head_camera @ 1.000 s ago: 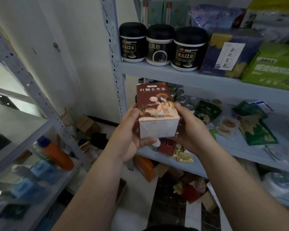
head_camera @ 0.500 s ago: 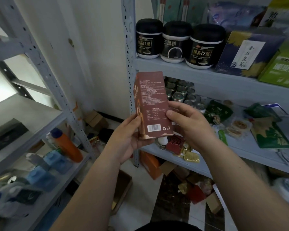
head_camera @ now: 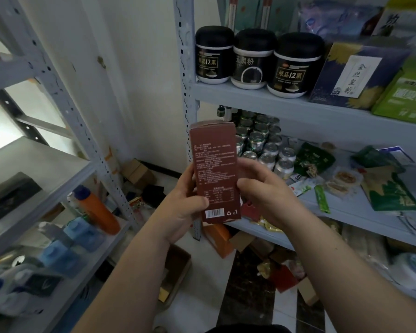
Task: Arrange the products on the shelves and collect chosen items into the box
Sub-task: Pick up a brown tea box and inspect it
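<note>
A: Hands?
B: Both on the carton (head_camera: 214,164). Left hand (head_camera: 180,207) grips its lower left edge, thumb across the printed face just above the barcode. Right hand (head_camera: 267,195) grips the right edge, thumb on the same face. Its fingers are blurred and I can't tell how they lie.
A: Carton pose?
B: Upright, held in the air at centre, in front of the right rack's post (head_camera: 185,75). It is brown, and the text panel faces the camera with the barcode at the bottom.
A: Below it?
B: An open cardboard box (head_camera: 178,265) sits on the floor under the left wrist. More cartons and scraps are scattered to its right.
A: Left rack?
B: An orange bottle (head_camera: 99,210) lies tilted on the low shelf, with blue packs (head_camera: 82,231) just beside it. The near stuff there is too blurred to tell.
A: Right rack?
B: The mid shelf (head_camera: 360,217) has cans (head_camera: 262,145) bunched at its far left, right behind the carton. Green pouches (head_camera: 392,191) and snack packs lie flat to the right. On the top shelf three black-lidded jars (head_camera: 252,58) stand in a row touching, then a navy box (head_camera: 351,75), then a green box (head_camera: 404,97) at the far right.
</note>
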Action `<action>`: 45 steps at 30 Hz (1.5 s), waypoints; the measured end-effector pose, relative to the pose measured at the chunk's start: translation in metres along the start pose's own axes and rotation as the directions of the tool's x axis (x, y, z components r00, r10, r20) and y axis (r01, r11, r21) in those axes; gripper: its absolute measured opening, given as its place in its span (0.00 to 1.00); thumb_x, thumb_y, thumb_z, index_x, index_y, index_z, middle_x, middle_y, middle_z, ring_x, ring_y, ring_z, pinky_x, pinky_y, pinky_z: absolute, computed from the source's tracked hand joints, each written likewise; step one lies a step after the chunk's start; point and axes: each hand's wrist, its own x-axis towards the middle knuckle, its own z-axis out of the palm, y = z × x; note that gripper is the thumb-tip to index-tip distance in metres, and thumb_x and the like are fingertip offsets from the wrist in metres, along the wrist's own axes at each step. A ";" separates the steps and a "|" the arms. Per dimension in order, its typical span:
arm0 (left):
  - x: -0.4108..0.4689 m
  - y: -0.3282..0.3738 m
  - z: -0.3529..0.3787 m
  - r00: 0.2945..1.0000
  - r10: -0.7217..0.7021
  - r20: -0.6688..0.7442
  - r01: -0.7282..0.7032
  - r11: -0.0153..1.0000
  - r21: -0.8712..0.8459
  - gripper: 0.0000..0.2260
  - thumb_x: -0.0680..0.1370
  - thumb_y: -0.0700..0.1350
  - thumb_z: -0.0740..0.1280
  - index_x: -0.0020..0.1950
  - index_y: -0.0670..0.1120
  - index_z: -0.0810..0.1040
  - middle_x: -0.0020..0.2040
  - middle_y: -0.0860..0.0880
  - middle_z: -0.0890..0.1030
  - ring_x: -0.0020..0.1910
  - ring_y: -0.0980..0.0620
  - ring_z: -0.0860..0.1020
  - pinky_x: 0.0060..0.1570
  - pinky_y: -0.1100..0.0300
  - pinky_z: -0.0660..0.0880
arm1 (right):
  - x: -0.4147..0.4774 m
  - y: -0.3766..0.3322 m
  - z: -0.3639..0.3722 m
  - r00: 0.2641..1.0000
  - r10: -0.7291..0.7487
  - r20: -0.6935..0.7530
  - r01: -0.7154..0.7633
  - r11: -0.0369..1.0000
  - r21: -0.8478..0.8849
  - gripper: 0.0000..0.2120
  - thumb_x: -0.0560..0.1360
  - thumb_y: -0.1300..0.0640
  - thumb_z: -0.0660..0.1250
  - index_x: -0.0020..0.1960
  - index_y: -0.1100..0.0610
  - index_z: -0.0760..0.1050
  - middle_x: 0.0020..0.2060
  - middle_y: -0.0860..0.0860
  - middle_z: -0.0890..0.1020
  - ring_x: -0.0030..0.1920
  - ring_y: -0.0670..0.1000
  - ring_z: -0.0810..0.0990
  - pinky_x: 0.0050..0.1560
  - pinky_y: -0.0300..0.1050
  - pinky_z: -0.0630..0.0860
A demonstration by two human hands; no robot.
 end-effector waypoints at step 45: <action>0.102 0.064 0.228 0.859 0.511 0.009 -0.448 0.743 0.497 0.36 0.67 0.41 0.78 0.72 0.61 0.72 0.67 0.50 0.79 0.64 0.52 0.80 0.54 0.58 0.80 | -0.094 -0.269 -0.187 0.908 -0.375 0.187 0.278 0.205 -0.938 0.39 0.67 0.39 0.77 0.74 0.39 0.66 0.59 0.38 0.71 0.56 0.36 0.69 0.51 0.20 0.65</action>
